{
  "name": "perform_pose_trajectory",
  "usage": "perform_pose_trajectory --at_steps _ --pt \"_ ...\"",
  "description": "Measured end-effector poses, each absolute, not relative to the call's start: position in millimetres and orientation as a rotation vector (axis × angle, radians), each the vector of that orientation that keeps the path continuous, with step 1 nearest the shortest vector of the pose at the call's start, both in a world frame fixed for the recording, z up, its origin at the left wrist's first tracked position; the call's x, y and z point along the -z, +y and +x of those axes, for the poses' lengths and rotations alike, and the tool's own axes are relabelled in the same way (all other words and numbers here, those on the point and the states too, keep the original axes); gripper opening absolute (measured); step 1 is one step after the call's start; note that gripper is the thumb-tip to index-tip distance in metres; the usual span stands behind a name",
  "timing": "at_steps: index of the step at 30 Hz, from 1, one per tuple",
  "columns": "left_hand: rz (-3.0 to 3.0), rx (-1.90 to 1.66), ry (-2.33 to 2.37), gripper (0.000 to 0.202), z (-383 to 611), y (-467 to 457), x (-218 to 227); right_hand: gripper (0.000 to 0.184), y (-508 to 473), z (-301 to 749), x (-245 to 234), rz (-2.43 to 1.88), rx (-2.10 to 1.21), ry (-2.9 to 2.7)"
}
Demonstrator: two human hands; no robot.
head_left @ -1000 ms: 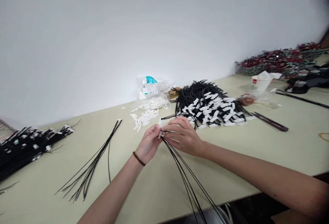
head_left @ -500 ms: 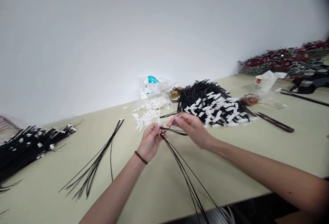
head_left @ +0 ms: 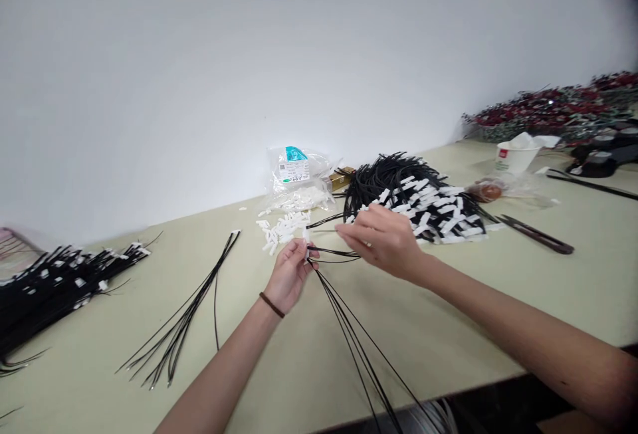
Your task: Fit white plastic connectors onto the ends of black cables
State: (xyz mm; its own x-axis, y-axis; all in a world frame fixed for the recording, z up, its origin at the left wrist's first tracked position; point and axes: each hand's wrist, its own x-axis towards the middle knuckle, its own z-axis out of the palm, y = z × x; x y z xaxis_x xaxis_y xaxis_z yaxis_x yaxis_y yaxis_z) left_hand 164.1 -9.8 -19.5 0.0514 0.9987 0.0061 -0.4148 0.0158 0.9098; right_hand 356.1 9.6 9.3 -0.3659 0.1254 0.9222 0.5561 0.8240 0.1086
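My left hand [head_left: 292, 268] pinches a white plastic connector [head_left: 306, 237], held upright above the table. Thin black wires [head_left: 333, 250] run from the connector in groups: some go right toward my other hand, and a longer group [head_left: 356, 344] hangs down past the table's front edge. My right hand [head_left: 381, 241] is a little to the right, thumb and fingers closed together. A thin strand [head_left: 326, 230] reaches its fingertips, and wire ends disappear behind its palm. Beyond my left hand lies a scatter of loose white connectors [head_left: 279, 226].
A large pile of black wires with white connectors [head_left: 423, 201] lies behind my right hand. Tweezers [head_left: 538, 233], a paper cup [head_left: 516, 156] and a labelled plastic bag [head_left: 296, 168] are on the table. More wire bundles [head_left: 192, 304] lie left, near a dark heap [head_left: 64, 288].
My right hand has moved away from the connector, to the right and slightly up, with its fingertips farther from my left hand. My left hand keeps its hold, shifted slightly left.
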Motion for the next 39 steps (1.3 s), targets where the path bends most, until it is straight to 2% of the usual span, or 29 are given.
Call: perform_pose_trajectory --at_steps 2,39 --pt "0.911 -1.339 0.832 0.029 164.6 -10.7 17.8 0.011 7.6 350.9 -3.0 -0.492 0.576 -1.981" --pt "0.942 -1.312 0.766 0.025 165.6 -13.0 15.5 0.016 10.9 352.7 1.9 -0.483 0.531 -2.057"
